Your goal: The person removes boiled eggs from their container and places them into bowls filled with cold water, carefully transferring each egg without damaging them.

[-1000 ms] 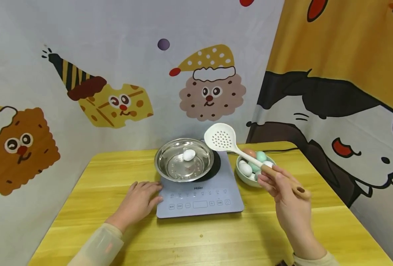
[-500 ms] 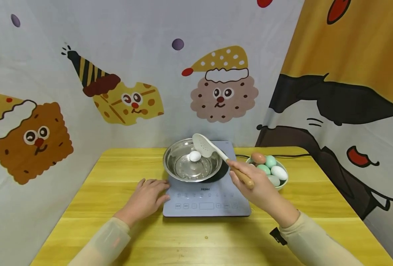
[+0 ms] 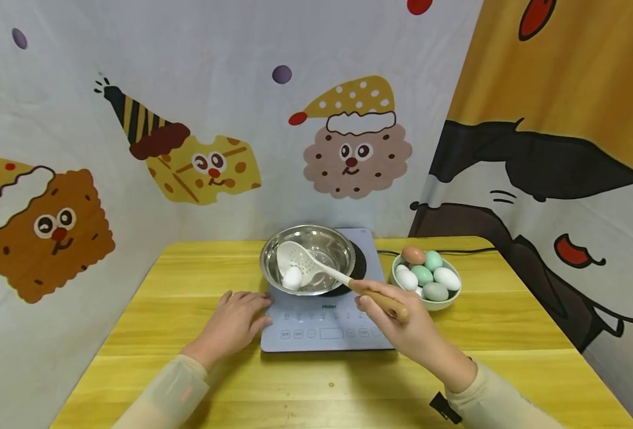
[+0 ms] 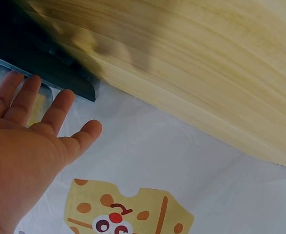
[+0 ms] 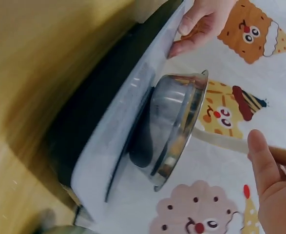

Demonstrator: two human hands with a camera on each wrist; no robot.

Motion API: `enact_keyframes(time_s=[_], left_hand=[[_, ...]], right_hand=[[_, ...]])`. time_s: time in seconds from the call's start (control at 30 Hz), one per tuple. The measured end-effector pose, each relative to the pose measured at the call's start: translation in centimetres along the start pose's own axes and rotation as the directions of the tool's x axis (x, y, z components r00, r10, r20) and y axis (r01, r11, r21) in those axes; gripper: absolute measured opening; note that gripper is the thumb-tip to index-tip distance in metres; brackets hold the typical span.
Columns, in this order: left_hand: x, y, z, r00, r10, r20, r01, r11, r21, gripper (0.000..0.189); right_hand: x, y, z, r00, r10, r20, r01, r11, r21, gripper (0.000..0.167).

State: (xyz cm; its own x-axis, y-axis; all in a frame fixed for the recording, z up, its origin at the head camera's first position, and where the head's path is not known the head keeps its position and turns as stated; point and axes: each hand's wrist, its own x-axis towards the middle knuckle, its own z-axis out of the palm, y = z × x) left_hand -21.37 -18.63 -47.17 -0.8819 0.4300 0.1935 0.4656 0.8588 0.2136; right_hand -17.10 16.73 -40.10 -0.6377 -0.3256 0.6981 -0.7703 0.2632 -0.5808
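My right hand [image 3: 402,313] grips the wooden handle of a white slotted skimmer [image 3: 321,266]. The skimmer's perforated head is down inside a shiny steel basin [image 3: 343,245], with a white egg [image 3: 292,278] at its near edge, by the basin's front left wall. Under the basin is a light grey-blue induction cooker [image 3: 321,344]. Fingers spread, my left hand [image 3: 233,322] rests at the cooker's left edge; the left wrist view shows the same hand [image 4: 30,122] by the dark underside. From the right wrist view, the basin [image 5: 174,112] appears side-on and the egg is hidden.
Right of the cooker, a pale green bowl [image 3: 439,305] holds several white, green and brown eggs. A black cord [image 3: 471,251] runs along the back of the yellow wooden table [image 3: 316,399]. A cartoon-printed cloth [image 3: 230,77] hangs close behind the table.
My right hand has brought the skimmer left from beside the egg bowl and lowered its head into the basin. The egg has shifted toward the basin's front left. My left hand stays put.
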Motion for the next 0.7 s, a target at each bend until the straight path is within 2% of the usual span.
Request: enact_keyframes(time_s=[0.03,0.07,0.1,0.13,0.2,0.3,0.37,0.4,0.47,0.53,0.6,0.7], left_hand=[[0.0,0.0,0.0,1.0,0.0,-0.003,0.0,1.0,0.002,0.045],[-0.1,0.0,0.0,1.0,0.0,-0.006,0.0,1.0,0.003,0.045],[-0.1,0.0,0.0,1.0,0.0,-0.008,0.0,1.0,0.002,0.045],[-0.1,0.0,0.0,1.0,0.001,-0.011,-0.001,1.0,0.003,0.045],[-0.1,0.0,0.0,1.0,0.003,-0.014,-0.003,1.0,0.005,0.045],[-0.1,-0.1,0.1,1.0,0.001,-0.009,-0.001,1.0,0.005,0.045],[-0.1,0.0,0.2,1.0,-0.002,0.001,0.002,1.0,0.005,0.045],[-0.1,0.0,0.3,1.0,-0.004,0.007,0.004,1.0,0.005,0.045],[0.0,0.0,0.3,1.0,-0.007,0.014,0.007,1.0,0.002,0.045],[0.0,0.1,0.3,1.0,-0.008,0.016,0.008,1.0,-0.002,0.045],[0.0,0.1,0.2,1.0,-0.009,0.01,0.009,1.0,-0.005,0.045],[0.0,0.1,0.0,1.0,-0.009,0.003,0.009,1.0,-0.009,0.045]], right_hand=[[-0.1,-0.1,-0.2,0.997,0.078,-0.009,-0.077,0.994,0.08,0.03],[-0.2,0.0,-0.3,0.987,0.16,-0.017,-0.156,0.974,0.164,0.028],[-0.2,0.0,-0.6,0.967,0.253,-0.022,-0.239,0.937,0.253,0.027],[-0.1,0.1,-0.8,0.939,0.342,-0.022,-0.316,0.889,0.33,0.028],[0.1,0.5,-1.3,0.869,0.494,-0.009,-0.44,0.782,0.442,0.035],[0.5,1.3,-1.9,0.786,0.618,0.025,-0.526,0.647,0.552,0.038],[0.5,1.7,-2.2,0.753,0.657,0.044,-0.541,0.578,0.611,0.033],[0.5,1.9,-2.4,0.742,0.669,0.053,-0.54,0.548,0.639,0.029],[0.4,2.0,-2.9,0.735,0.675,0.057,-0.521,0.509,0.686,0.023],[0.5,1.9,-3.6,0.737,0.674,0.046,-0.493,0.49,0.719,0.021],[0.7,1.6,-4.5,0.749,0.661,0.035,-0.462,0.484,0.744,0.022],[0.9,0.9,-6.3,0.769,0.639,-0.005,-0.418,0.509,0.752,0.026]])
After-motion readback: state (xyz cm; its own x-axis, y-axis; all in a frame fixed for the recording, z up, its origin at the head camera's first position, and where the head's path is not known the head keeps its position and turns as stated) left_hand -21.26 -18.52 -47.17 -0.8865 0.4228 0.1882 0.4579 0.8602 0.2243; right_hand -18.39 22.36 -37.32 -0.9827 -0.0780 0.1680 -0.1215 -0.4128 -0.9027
